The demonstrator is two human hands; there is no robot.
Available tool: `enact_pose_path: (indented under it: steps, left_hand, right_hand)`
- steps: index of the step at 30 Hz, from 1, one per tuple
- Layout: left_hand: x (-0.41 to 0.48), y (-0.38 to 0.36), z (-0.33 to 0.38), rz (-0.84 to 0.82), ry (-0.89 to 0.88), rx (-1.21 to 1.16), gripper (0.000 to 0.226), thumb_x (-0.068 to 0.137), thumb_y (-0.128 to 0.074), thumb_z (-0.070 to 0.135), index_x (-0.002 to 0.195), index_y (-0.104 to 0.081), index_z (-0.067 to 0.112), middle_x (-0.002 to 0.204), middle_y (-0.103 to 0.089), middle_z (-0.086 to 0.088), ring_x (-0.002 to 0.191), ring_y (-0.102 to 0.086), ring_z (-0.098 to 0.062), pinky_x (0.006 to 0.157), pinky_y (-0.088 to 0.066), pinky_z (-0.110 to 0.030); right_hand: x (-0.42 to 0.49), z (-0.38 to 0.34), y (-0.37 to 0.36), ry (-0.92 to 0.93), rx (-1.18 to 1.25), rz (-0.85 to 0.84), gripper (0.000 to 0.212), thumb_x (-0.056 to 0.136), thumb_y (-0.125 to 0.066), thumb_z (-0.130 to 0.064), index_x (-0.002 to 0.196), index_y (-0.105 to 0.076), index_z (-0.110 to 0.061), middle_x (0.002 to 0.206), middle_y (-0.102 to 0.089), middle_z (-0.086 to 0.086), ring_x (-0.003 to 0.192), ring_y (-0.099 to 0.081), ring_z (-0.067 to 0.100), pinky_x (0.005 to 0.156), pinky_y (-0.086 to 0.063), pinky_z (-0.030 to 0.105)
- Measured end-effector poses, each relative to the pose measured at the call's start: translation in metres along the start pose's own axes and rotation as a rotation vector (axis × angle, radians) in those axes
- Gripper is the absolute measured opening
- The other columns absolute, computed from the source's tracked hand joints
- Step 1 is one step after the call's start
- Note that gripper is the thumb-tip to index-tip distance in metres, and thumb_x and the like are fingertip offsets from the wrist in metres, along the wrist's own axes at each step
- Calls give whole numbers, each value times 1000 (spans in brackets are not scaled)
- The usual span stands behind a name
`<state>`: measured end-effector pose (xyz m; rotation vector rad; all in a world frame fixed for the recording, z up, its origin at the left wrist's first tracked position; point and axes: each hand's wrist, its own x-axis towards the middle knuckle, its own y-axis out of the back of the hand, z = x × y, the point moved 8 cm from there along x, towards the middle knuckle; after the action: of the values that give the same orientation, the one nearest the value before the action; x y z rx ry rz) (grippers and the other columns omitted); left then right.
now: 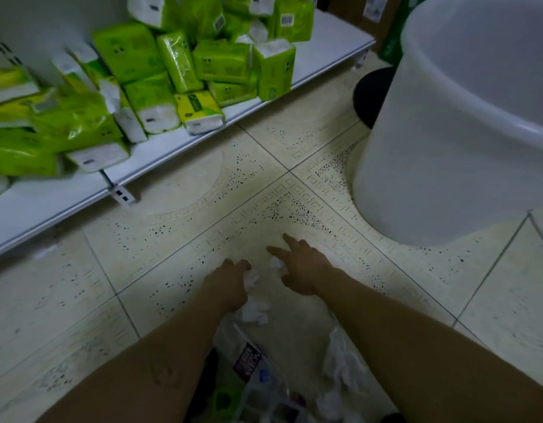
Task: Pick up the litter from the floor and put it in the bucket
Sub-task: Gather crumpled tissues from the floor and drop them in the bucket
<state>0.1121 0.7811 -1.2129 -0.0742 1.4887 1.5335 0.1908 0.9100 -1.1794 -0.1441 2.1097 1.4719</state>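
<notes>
Tissue packs [221, 61] are piled on the shelf [26, 209] in the upper left of the frame. The bucket [432, 148] is set on the floor [178, 190] at the upper right. At lower centre, crumpled tissues [255, 312] are scattered between the left hand [230, 282] and the right hand [300, 267].

The only near-legible lettering stands on the purple panel of a clear plastic wrapper [247, 360] on the floor: white capitals that seem to begin "SO", the rest blurred. Labels and barcodes on the bright green plastic-wrapped tissue packs [221, 61] are too small to read.
</notes>
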Motion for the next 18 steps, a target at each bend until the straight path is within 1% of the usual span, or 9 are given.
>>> enact_pose_path:
  steps: [2,4,5,7,10,12,13,16,18]
  left_hand:
    - [2,-1,-2,19,9,22,55,82,-65,29,132,-42,26,128,-47,-9,112,-52,-26,94,-46,-38]
    - [2,2,-4,67,25,0,40,85,-60,38,123,-51,26,124,-53,-4,112,-53,-23,96,-43,-39]
    - [3,6,-6,103,36,-17,34,87,-55,45,116,-55,27,120,-57,-3,109,-54,-23,95,-41,-40]
    - [3,15,-9,167,53,-35,29,88,-51,50,102,-59,26,110,-61,-2,102,-56,-23,91,-38,-40]
    - [4,33,-10,246,49,-227,21,85,-58,41,94,-61,22,103,-65,-4,91,-58,-22,83,-44,-34]
    - [4,44,-5,288,10,-343,22,86,-61,35,96,-62,16,101,-66,-9,84,-56,-21,72,-42,-27]
    - [4,49,-1,301,-7,-372,23,87,-61,33,97,-61,12,101,-66,-11,83,-55,-21,70,-40,-26]
    - [3,62,9,294,-42,-411,25,90,-59,29,98,-59,7,100,-64,-14,88,-59,-26,72,-42,-29]
    - [1,67,14,267,-66,-444,23,91,-56,28,95,-58,5,97,-64,-16,86,-60,-29,72,-43,-31]
  right_hand:
    - [4,-11,-9,10,-62,-24,69,89,-55,-27,149,-21,-29,158,-12,12,140,-20,35,110,-26,46]
    - [4,-17,-17,11,-128,-14,61,87,-59,-23,143,-35,-20,146,-34,16,128,-36,34,101,-36,44]
    - [4,-18,-20,4,-138,-5,56,85,-61,-20,138,-43,-16,138,-41,16,121,-42,33,96,-40,42]
    - [1,-14,-24,-24,-113,8,44,83,-65,-14,126,-53,-12,129,-44,16,112,-48,32,89,-45,41]
    - [-4,-5,-32,-49,-59,-13,34,85,-63,-10,118,-56,-7,126,-47,16,109,-53,31,88,-46,38]
    - [-7,2,-35,-67,28,-14,31,87,-60,-12,117,-56,-7,123,-52,15,111,-53,29,91,-44,34]
    - [-9,6,-33,-83,92,-4,28,88,-58,-11,116,-57,-6,121,-55,15,110,-54,28,91,-43,33]
    - [-10,13,-16,-137,229,52,22,90,-54,-10,111,-59,-6,114,-62,15,103,-58,27,80,-45,30]
    - [-9,18,0,-177,304,93,28,90,-54,-11,118,-54,-8,112,-63,15,99,-60,27,73,-43,28]
